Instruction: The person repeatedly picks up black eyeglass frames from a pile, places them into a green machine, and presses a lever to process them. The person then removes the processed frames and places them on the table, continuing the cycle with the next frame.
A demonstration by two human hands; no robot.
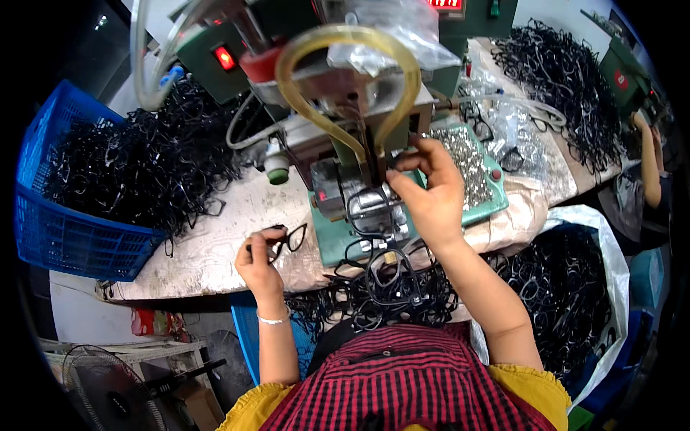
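My left hand [260, 262] is closed around one side of a black eyeglass frame [293, 241], held low over the worktop left of the green machine base. A loop of the frame sticks out to the right of my fingers. My right hand [438, 194] is at the head of a bench press machine [352, 108]. Its thumb and bent fingers come together beside the dark tooling, and what lies between them is hidden. Just below the tooling, near the thumb, another black eyeglass frame [369, 212] sits at the metal fixture.
Tiny metal parts fill a green tray [496, 190] on the right. A blue crate [93, 241] of black frames stands at the left. More frames heap in my lap [392, 280], in a white sack [617, 287] and at the back right. Another person's arm [650, 161] shows far right.
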